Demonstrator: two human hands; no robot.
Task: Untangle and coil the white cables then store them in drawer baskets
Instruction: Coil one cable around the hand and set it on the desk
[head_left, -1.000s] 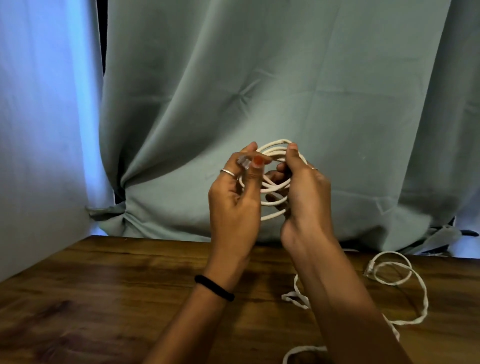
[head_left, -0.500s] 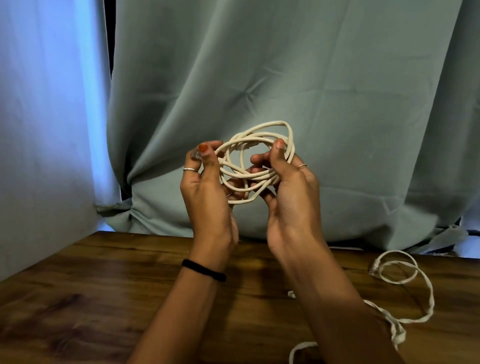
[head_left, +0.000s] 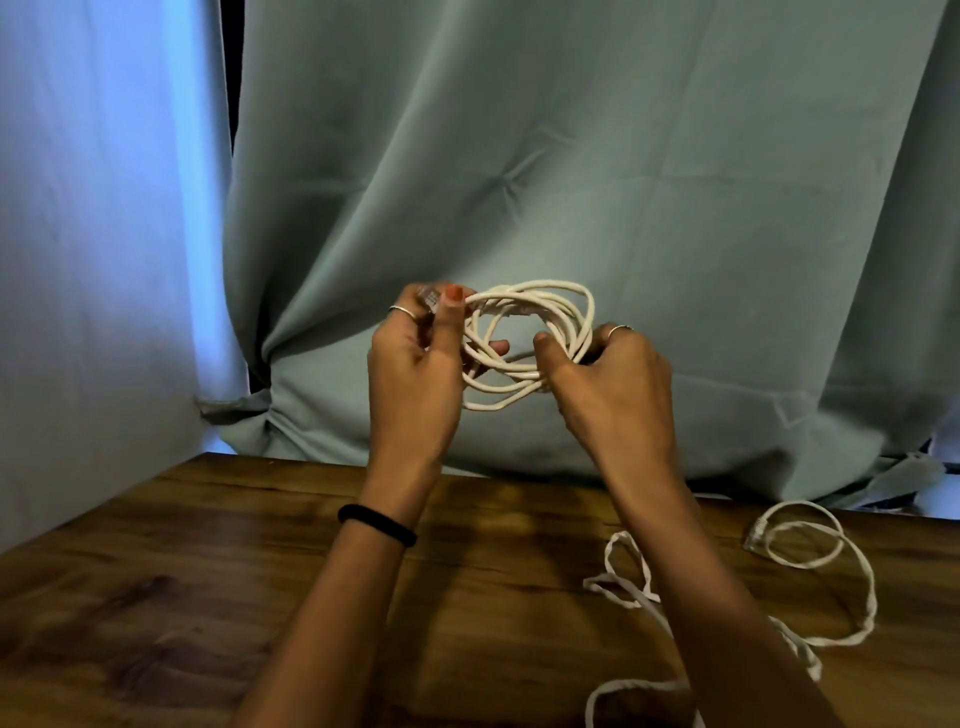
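Above the wooden table (head_left: 218, 582), both hands hold a coil of white cable (head_left: 530, 345) between them, in front of the green curtain (head_left: 571, 182). Left hand (head_left: 415, 374) pinches the coil's left edge, thumb on top; right hand (head_left: 613, 384) curls around its right side. Second white cable (head_left: 810, 540) lies loose on the table, lower right.

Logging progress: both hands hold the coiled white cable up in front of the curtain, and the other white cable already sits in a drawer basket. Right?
Not quite. The head view shows the other white cable lying loose on the wooden table; no basket is visible. Both the left hand and right hand do hold the coiled cable before the curtain.
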